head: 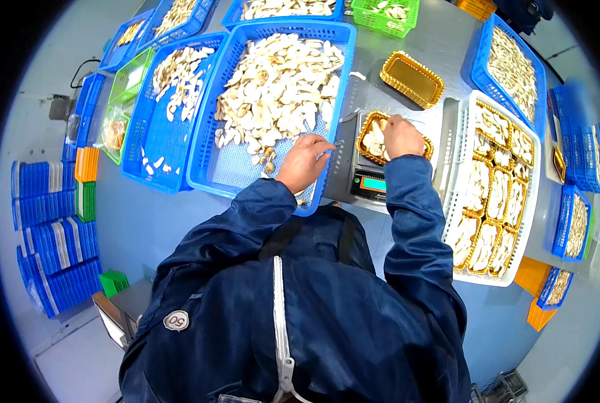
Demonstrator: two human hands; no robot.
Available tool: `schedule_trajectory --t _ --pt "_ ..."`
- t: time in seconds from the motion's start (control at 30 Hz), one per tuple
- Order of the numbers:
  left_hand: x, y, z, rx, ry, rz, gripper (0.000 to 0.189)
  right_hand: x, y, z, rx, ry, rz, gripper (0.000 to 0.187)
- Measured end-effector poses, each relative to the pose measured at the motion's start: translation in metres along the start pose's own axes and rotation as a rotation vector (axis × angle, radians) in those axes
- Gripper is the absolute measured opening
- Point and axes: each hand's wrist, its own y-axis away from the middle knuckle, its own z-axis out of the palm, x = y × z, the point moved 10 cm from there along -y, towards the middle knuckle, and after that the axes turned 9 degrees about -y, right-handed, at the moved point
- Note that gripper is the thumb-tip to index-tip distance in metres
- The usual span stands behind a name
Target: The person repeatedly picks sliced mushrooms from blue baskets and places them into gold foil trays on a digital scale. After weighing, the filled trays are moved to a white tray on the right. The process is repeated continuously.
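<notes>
My left hand [305, 162] is over the near right edge of a large blue plastic basket [194, 166] heaped with pale sliced mushrooms [284, 85]. Its thumb and fingers are bent; whether they pinch anything is unclear. My right hand [403, 137] reaches down into a gold scalloped tray [364, 147] on a digital scale [368, 187] with a lit display. Mushroom slices [376, 138] lie in that tray beside my fingers, and the fingertips are hidden. An unfilled gold tray [412, 80] lies beyond the scale.
Right of the scale stands a white plastic crate [524, 242] with several filled gold trays. Another blue basket of slices [481, 83] is behind it. A sparsely filled blue basket [148, 136] stands left, a green basket [408, 25] at the back. Stacked blue crates [60, 247] are far left.
</notes>
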Motion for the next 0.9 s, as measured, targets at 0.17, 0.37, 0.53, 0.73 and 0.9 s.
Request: schedule_trajectory --t 0.17,0.37,0.53,0.73,0.9 --pt "0.018 0.006 0.01 0.029 -0.015 0.074 0.025 -0.001 0.007 -0.028 0.107 -0.127 -0.083 0.022" --pt "0.056 -0.019 0.045 -0.091 -0.15 0.234 0.043 -0.014 0.035 -0.027 -0.007 -0.223 -0.072 0.019" --pt "0.052 -0.024 0.063 -0.161 -0.213 0.231 0.05 -0.006 0.058 -0.016 -0.027 -0.178 -0.083 0.017" --pt "0.052 -0.023 0.064 -0.145 -0.23 0.246 0.049 0.03 0.069 -0.034 0.078 -0.344 0.068 0.018" --pt "0.057 -0.028 0.06 -0.139 -0.222 0.262 0.049 0.078 0.075 -0.056 -0.041 -0.248 0.237 0.019"
